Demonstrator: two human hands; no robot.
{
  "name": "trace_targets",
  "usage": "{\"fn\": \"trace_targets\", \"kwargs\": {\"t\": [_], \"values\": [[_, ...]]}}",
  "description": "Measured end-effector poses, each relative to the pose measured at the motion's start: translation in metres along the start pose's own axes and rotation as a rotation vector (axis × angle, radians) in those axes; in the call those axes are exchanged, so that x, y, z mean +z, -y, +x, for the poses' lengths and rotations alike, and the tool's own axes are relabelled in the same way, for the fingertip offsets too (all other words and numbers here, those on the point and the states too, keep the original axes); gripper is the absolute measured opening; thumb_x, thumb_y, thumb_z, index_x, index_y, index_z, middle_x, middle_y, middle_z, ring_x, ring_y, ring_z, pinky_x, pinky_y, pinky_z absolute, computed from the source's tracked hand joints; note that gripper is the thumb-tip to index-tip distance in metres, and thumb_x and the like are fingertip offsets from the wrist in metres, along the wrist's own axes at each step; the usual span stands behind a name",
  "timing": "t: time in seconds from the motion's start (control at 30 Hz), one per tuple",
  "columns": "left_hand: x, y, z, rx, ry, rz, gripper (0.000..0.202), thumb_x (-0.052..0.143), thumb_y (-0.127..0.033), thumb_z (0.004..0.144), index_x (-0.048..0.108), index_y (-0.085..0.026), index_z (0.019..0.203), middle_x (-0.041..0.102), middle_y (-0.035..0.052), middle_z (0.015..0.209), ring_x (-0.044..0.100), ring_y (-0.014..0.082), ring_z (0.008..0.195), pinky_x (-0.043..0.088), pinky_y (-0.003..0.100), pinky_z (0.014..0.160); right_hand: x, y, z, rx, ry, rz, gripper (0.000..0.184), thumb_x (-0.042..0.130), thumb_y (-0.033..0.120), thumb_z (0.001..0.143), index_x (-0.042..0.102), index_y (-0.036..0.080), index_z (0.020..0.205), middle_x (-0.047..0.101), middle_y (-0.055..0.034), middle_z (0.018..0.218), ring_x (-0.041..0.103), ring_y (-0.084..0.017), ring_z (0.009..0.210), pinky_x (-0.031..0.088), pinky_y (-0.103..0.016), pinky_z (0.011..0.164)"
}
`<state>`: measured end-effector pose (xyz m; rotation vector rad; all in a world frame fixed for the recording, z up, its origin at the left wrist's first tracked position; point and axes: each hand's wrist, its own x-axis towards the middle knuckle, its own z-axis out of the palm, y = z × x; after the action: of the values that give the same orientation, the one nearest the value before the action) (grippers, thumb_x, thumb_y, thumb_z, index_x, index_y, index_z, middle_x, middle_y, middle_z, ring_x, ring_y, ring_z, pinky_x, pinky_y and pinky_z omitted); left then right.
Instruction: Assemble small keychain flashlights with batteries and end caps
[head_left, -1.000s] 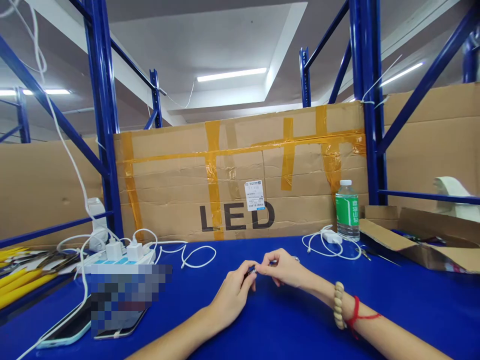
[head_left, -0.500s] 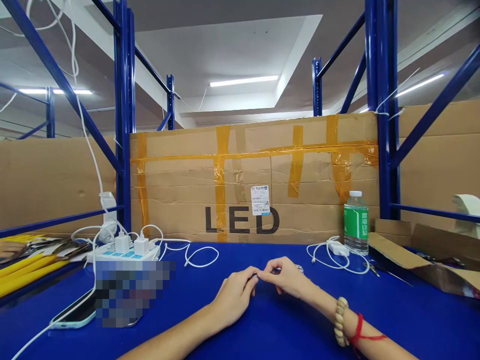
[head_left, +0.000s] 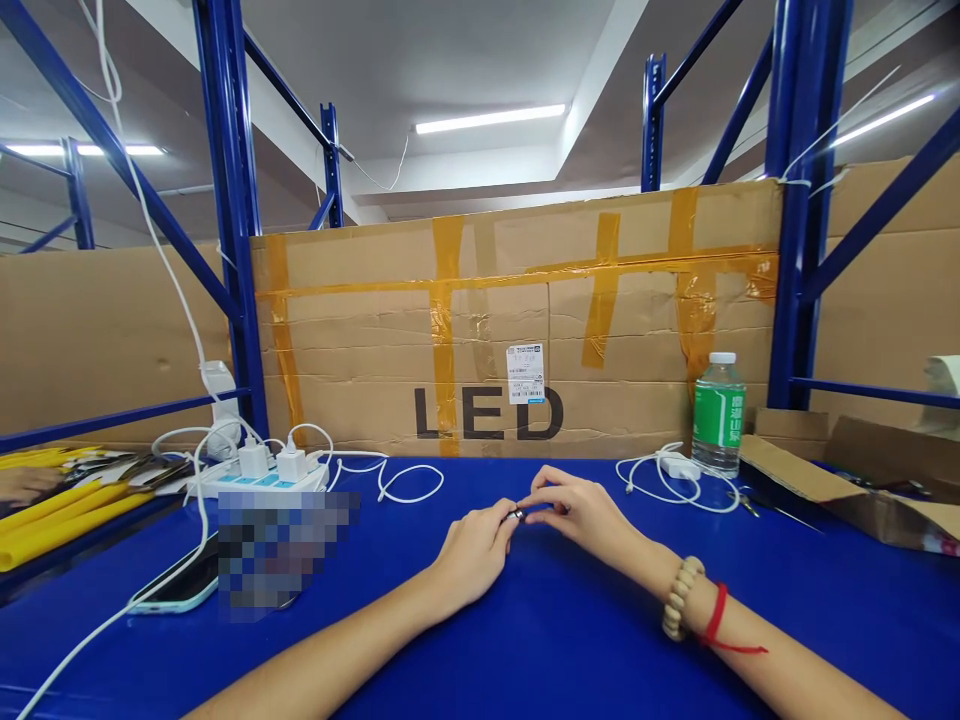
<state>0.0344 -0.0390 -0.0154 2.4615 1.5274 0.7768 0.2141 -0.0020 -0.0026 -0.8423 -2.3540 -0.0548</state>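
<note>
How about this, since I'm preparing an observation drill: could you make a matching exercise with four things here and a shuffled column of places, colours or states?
Column one
1. Bottle
2. Bracelet
3. Cardboard panel
4. Small object

Column two
A. Marked LED
B. At the fingertips of the left hand
C. Upright, green-labelled
D. Beige and beaded

Right pairs: 1-C, 2-D, 3-A, 4-B

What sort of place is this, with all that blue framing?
Probably a workshop or small assembly area. Blue metal uprights like warehouse racking flank a blue work table, and a taped cardboard panel printed "LED" stands behind it.
</note>
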Motion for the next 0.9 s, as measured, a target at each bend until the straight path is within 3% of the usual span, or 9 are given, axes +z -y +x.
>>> {"fn": "trace_targets", "kwargs": {"t": [0.47,0.9], "values": [[0.0009,0.0007,0.0006,-0.003,-0.002,-0.030,0.028,0.024,-0.029,0.092,0.049,-0.022,0.082,0.061,-0.0028,0.070,0.058,0.0133,0.067,0.034,0.022,0.057,0.0017,-0.0005,0.0003,-0.017,-0.042,-0.024,0.017,0.055,0.033,0.082,0.068,0.025,0.090,0.059,-0.0009,0.089,0.049,-0.006,0.054,0.039,-0.020,0.054],[0.0057,0.0013,0.0010,-0.055,0.013,-0.198,0.030,0.023,-0.031,0.092,0.051,-0.022,0.088,0.062,-0.0044,0.068,0.057,0.0119,0.067,0.036,0.021,0.061,0.0031,-0.0036,0.0004,-0.045,-0.050,0.036,0.016,0.053,0.023,0.083,0.068,0.023,0.088,0.059,-0.0018,0.086,0.056,-0.010,0.068,0.042,-0.021,0.061]]}}
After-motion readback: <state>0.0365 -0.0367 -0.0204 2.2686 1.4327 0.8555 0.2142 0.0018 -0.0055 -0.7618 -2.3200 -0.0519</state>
